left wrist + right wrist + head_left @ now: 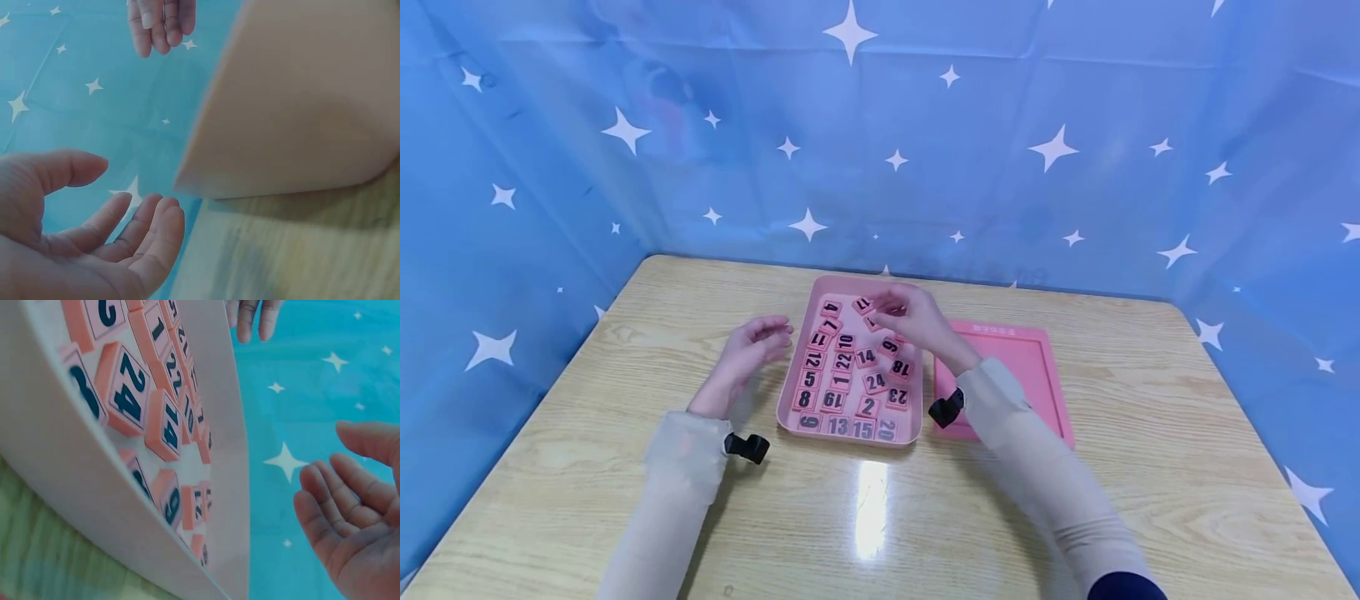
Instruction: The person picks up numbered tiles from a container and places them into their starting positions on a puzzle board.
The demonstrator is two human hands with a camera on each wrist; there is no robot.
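Note:
A light pink tray [850,285] holds several pink square tiles with black numbers, among them tile 14 [867,357] and tile 24 [125,390]. Some tiles lie turned sideways or upside down. My left hand [748,358] hovers just left of the tray, its fingers loosely bent and nothing between them, as the left wrist view confirms. Over the tray's far right part is my right hand [917,317], hiding a few tiles in the head view. In the right wrist view its fingers [325,500] are relaxed, apart from the thumb, and hold nothing.
To the right of the tray lies a darker pink frame [1000,367] with a raised rim, partly covered by the right forearm. Both rest on a wooden table [1150,417]. A blue curtain [940,192] with white stars hangs behind and at the sides.

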